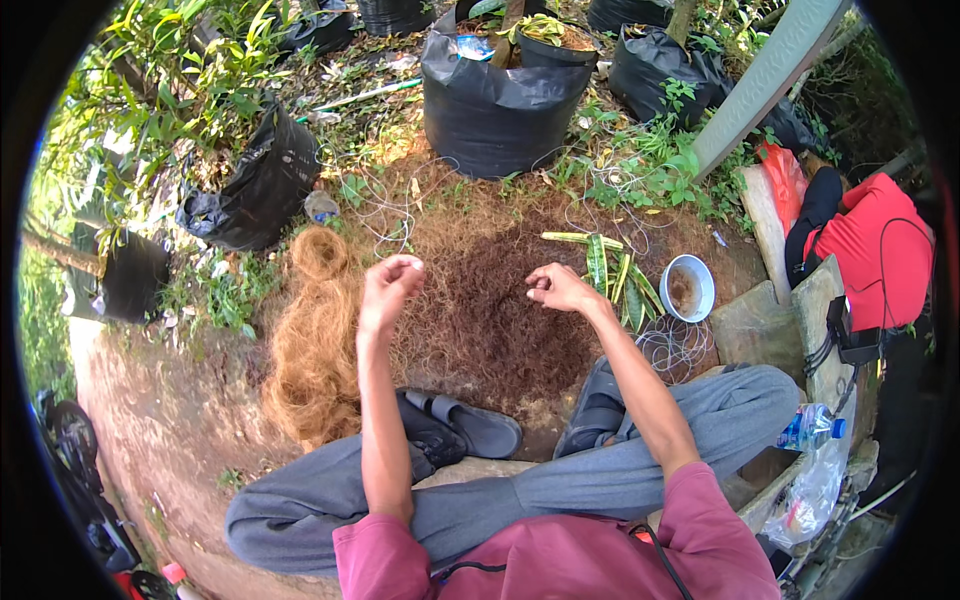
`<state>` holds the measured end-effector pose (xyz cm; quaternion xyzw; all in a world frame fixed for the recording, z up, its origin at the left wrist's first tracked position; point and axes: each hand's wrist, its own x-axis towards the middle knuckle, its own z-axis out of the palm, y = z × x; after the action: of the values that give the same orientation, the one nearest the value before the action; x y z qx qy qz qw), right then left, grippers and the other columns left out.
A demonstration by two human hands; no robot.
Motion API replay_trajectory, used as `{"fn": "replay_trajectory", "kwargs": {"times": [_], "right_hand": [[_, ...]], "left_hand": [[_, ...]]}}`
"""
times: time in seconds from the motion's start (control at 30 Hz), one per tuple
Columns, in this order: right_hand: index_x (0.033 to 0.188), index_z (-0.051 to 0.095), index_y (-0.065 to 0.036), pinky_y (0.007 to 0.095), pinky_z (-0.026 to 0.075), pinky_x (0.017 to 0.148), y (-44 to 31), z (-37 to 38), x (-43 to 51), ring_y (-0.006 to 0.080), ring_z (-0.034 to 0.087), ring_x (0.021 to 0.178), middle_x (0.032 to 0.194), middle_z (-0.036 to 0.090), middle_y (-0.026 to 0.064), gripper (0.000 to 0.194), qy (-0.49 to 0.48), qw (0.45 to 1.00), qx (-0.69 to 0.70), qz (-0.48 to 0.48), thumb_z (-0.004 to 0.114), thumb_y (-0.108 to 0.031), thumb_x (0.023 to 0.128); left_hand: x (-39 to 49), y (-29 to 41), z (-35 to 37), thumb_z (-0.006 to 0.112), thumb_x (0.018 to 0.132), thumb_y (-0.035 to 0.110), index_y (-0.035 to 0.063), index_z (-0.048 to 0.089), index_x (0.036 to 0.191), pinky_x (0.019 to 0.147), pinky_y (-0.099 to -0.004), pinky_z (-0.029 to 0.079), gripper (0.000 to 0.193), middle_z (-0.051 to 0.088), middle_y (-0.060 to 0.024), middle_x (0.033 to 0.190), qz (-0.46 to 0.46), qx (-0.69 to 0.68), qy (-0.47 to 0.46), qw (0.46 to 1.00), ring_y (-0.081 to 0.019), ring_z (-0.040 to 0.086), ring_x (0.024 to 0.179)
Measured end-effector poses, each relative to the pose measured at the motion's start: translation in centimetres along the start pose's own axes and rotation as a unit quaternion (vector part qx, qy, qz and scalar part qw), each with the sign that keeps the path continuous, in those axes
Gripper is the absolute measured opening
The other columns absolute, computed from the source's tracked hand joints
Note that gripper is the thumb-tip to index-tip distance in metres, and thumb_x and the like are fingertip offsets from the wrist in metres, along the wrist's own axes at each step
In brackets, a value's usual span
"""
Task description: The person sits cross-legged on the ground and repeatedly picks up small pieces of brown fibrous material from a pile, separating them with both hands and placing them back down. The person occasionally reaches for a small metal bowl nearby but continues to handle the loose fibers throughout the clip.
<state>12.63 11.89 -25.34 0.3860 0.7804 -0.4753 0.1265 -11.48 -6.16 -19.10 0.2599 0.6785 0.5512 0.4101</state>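
Note:
My left hand (391, 291) is raised in front of me with the fingers curled towards the thumb. Loops of thin wire (409, 217) show just beyond it, and whether a strand runs into the fingers is too fine to tell. Across from it my right hand (561, 288) has a similar pinched shape over dark brown loose fibre (517, 337) spread on the ground. Anything thin in its fingertips cannot be made out. Light brown fibre lies in a long heap (319, 360) left of my left hand, with a rolled fibre ring (320, 252) at its far end.
Cut variegated leaves (598, 262), a white bowl (702, 279) with brown contents and coiled wire (675, 349) lie to the right. Black planting bags (502, 112) stand ahead. A metal post (765, 82) slants at upper right. A water bottle (810, 429) lies beside my knee.

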Motion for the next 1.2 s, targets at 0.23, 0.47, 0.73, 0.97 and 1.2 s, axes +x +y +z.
{"fn": "replay_trajectory", "kwargs": {"times": [0.23,0.47,0.73,0.97,1.2], "right_hand": [[0.091,0.067,-0.005,0.0384,0.049,0.086,3.7,0.2,0.3,0.0293,0.064,0.094,0.094,0.068,0.0150,0.020,0.089,0.987,-0.126,-0.052,0.063,-0.010,0.072],[0.083,0.066,-0.006,0.0384,0.050,0.079,3.9,0.9,1.1,0.0281,0.065,0.091,0.089,0.068,0.0129,0.028,0.026,0.988,-0.112,0.102,0.076,-0.029,0.069],[0.079,0.062,-0.004,0.0383,0.050,0.075,4.2,3.4,1.3,0.0275,0.065,0.088,0.086,0.068,0.0113,0.029,0.006,0.998,-0.055,0.028,0.080,-0.021,0.065],[0.089,0.058,-0.005,0.0415,0.050,0.079,2.3,5.3,0.5,0.0325,0.062,0.095,0.097,0.064,0.0150,0.032,0.043,0.985,-0.157,0.051,0.078,-0.019,0.068],[0.104,0.061,-0.001,0.0399,0.049,0.084,1.7,4.1,-0.1,0.0327,0.061,0.099,0.102,0.064,0.0174,0.045,0.018,0.992,-0.119,-0.046,0.078,-0.019,0.066]], "left_hand": [[-1.4,-1.1,-13.7,0.063,0.086,0.016,0.0072,0.065,0.100,0.064,-0.0245,0.051,0.017,0.067,-0.0058,0.086,-0.044,0.161,0.285,0.944,-0.0116,0.060,0.074],[-2.0,-9.8,-22.6,0.070,0.079,0.017,-0.0006,0.062,0.105,0.064,-0.0293,0.050,0.033,0.066,-0.0129,0.088,-0.130,0.121,0.447,0.877,-0.0173,0.061,0.076],[-1.1,-7.0,-17.8,0.066,0.082,0.028,0.0079,0.038,0.135,0.091,-0.0460,0.043,0.064,0.033,-0.0217,0.135,-0.008,0.273,0.543,0.794,-0.0346,0.055,0.101],[-0.6,-3.1,-11.2,0.059,0.087,0.027,0.0043,0.050,0.123,0.084,-0.0407,0.046,0.044,0.052,-0.0160,0.122,0.072,0.164,0.448,0.876,-0.0254,0.057,0.099],[0.5,-2.5,-6.3,0.058,0.088,0.021,0.0022,0.056,0.117,0.085,-0.0393,0.049,0.034,0.062,-0.0192,0.110,0.093,0.103,0.343,0.929,-0.0275,0.060,0.099]]}}
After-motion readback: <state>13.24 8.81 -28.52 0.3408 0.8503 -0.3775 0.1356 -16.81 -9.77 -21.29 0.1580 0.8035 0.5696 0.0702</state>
